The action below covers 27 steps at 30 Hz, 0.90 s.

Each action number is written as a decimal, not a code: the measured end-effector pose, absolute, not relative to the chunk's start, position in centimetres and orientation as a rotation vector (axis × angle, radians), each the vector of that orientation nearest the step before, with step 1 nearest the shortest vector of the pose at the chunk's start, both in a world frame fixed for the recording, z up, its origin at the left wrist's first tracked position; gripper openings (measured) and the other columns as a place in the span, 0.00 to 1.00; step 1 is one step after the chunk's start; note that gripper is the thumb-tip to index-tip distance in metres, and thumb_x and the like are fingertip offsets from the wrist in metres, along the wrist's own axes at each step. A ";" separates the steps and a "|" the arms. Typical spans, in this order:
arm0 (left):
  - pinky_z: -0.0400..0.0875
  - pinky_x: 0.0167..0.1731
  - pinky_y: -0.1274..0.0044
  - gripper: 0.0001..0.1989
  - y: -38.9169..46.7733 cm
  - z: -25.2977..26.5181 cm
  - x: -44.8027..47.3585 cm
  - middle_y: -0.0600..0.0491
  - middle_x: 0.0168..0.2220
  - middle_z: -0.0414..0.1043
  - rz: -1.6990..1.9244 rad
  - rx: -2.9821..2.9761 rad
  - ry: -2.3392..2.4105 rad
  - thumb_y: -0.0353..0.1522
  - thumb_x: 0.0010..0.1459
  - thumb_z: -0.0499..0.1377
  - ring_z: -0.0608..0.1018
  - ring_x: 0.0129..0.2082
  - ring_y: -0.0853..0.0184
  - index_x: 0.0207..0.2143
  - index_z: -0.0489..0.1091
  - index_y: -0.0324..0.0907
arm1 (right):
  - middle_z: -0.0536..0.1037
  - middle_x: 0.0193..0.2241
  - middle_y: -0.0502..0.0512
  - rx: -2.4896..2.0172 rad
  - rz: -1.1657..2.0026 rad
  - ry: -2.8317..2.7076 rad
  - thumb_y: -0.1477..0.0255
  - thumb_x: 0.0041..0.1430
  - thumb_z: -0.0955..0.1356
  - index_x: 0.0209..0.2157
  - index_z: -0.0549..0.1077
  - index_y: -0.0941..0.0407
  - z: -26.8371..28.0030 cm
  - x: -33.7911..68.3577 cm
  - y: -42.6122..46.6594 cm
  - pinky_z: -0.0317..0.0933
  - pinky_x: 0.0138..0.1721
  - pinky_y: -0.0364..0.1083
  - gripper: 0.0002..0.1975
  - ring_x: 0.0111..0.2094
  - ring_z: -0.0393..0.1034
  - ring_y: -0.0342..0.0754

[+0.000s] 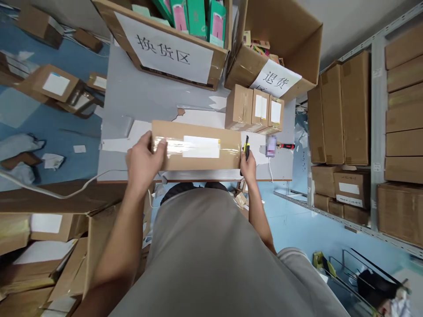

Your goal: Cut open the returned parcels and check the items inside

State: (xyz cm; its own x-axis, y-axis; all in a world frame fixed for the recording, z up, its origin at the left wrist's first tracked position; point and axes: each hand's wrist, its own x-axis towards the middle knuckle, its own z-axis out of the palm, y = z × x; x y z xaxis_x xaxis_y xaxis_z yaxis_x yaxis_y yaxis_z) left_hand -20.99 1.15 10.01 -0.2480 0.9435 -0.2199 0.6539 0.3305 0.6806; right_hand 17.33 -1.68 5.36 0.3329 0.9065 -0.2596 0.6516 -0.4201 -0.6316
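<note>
– where is the long carton (pixel 178 152) placed?
– it is held crosswise over the near part of the grey table (pixel 132 83), in front of the grey shirt (pixel 198 237). whether it is rested on the surface cannot be told. a white label (pixel 201 147) is stuck near the middle of its upper face, and shiny tape is seen on either side.
– how is it gripped?
– its left end is pinched by the left hand (pixel 145 152): the thumb is laid over the upper face, and the fingers are curled at the end, partly hidden.
– and by the right hand (pixel 248 165)?
– a black-and-yellow knife (pixel 246 147) is clasped there, its tip directed away from the body. the hand is kept close to the carton's right end; whether that end is touched cannot be told.
– what is set around?
– three small cartons (pixel 261 121) are stood in a row, just beyond that end. farther right, a phone (pixel 271 146) is laid beside a red-and-black handle (pixel 287 146). at the far side, green packs (pixel 197 20) are held in one open box (pixel 218 66) and small packs (pixel 261 46) in another (pixel 243 66).
</note>
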 end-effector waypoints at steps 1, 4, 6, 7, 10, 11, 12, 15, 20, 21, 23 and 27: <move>0.76 0.72 0.57 0.36 0.8 10.1 -20.5 0.41 0.67 0.85 0.623 1.379 1.946 0.47 0.73 0.64 0.85 0.67 0.44 0.78 0.73 0.42 | 0.88 0.57 0.69 -2.247 0.746 -1.399 0.51 0.85 0.59 0.61 0.77 0.53 6.1 18.1 -1.8 0.78 0.63 0.60 0.25 0.62 0.84 0.65; 0.79 0.71 0.61 0.40 -0.1 9.5 -19.3 0.47 0.70 0.82 0.668 1.309 1.754 0.41 0.70 0.67 0.86 0.66 0.49 0.82 0.68 0.51 | 0.88 0.56 0.71 -2.356 0.646 -1.435 0.54 0.85 0.58 0.59 0.78 0.55 8.1 20.2 -2.0 0.77 0.63 0.60 0.25 0.60 0.83 0.66; 0.82 0.68 0.63 0.32 -0.6 8.4 -19.1 0.48 0.71 0.81 0.706 1.289 1.607 0.39 0.71 0.67 0.87 0.64 0.52 0.76 0.76 0.53 | 0.87 0.55 0.73 -2.419 0.585 -1.459 0.55 0.85 0.58 0.61 0.78 0.57 9.4 21.0 -2.1 0.76 0.64 0.62 0.26 0.60 0.83 0.67; 0.83 0.68 0.63 0.28 -0.7 7.8 -19.2 0.48 0.72 0.80 0.724 1.281 1.546 0.39 0.71 0.67 0.87 0.63 0.53 0.71 0.80 0.52 | 0.87 0.56 0.74 -2.443 0.525 -1.477 0.56 0.84 0.59 0.63 0.77 0.58 10.0 21.1 -2.0 0.76 0.65 0.63 0.26 0.61 0.83 0.68; 0.85 0.67 0.61 0.21 -1.0 6.0 -19.9 0.46 0.73 0.75 0.783 1.242 1.391 0.42 0.68 0.71 0.86 0.64 0.53 0.61 0.85 0.48 | 0.82 0.65 0.78 -2.413 0.291 -1.585 0.58 0.84 0.58 0.73 0.73 0.60 11.8 20.1 -1.7 0.71 0.71 0.67 0.30 0.69 0.78 0.69; 0.85 0.68 0.60 0.22 -1.1 5.6 -20.2 0.45 0.73 0.74 0.799 1.225 1.346 0.44 0.67 0.73 0.85 0.64 0.52 0.60 0.85 0.48 | 0.79 0.69 0.78 -2.366 0.239 -1.643 0.59 0.85 0.57 0.76 0.70 0.60 12.5 19.3 -1.6 0.70 0.74 0.67 0.31 0.72 0.75 0.69; 0.85 0.68 0.59 0.24 -1.1 5.3 -20.5 0.45 0.74 0.73 0.808 1.210 1.306 0.45 0.66 0.74 0.85 0.65 0.51 0.60 0.85 0.47 | 0.77 0.72 0.77 -2.307 0.219 -1.711 0.60 0.86 0.56 0.79 0.67 0.59 13.2 18.3 -1.4 0.69 0.75 0.66 0.32 0.75 0.73 0.67; 0.84 0.70 0.57 0.28 -1.1 4.8 -21.1 0.44 0.76 0.70 0.803 1.201 1.208 0.48 0.64 0.76 0.82 0.70 0.48 0.62 0.84 0.48 | 0.76 0.76 0.69 -2.095 0.374 -2.016 0.58 0.88 0.55 0.84 0.62 0.54 15.5 14.0 -1.1 0.70 0.75 0.63 0.33 0.76 0.72 0.64; 0.83 0.71 0.55 0.30 -1.1 4.2 -21.3 0.42 0.78 0.66 0.803 1.240 1.123 0.48 0.66 0.74 0.77 0.75 0.44 0.66 0.81 0.47 | 0.85 0.67 0.58 -1.788 0.854 -2.673 0.60 0.90 0.58 0.84 0.65 0.43 19.0 6.3 -0.5 0.75 0.63 0.51 0.29 0.64 0.83 0.60; 0.83 0.71 0.55 0.30 -1.2 4.0 -21.2 0.41 0.78 0.66 0.805 1.246 1.115 0.47 0.67 0.74 0.76 0.76 0.44 0.67 0.81 0.47 | 0.86 0.65 0.58 -1.772 0.898 -2.780 0.61 0.91 0.59 0.85 0.65 0.43 19.5 5.1 -0.3 0.75 0.59 0.49 0.29 0.61 0.84 0.59; 0.83 0.71 0.54 0.30 -1.3 3.5 -21.0 0.41 0.78 0.65 0.816 1.245 1.105 0.47 0.67 0.73 0.75 0.76 0.43 0.67 0.80 0.47 | 0.87 0.63 0.58 -1.774 0.923 -2.955 0.63 0.91 0.59 0.86 0.63 0.42 20.3 3.3 0.3 0.72 0.53 0.47 0.29 0.56 0.85 0.57; 0.82 0.71 0.54 0.30 -1.5 2.9 -20.6 0.40 0.78 0.65 0.857 1.218 1.092 0.45 0.66 0.74 0.76 0.77 0.43 0.67 0.80 0.48 | 0.87 0.62 0.60 -1.809 0.877 -3.150 0.65 0.92 0.59 0.86 0.62 0.43 21.2 1.8 1.4 0.66 0.48 0.47 0.29 0.53 0.84 0.57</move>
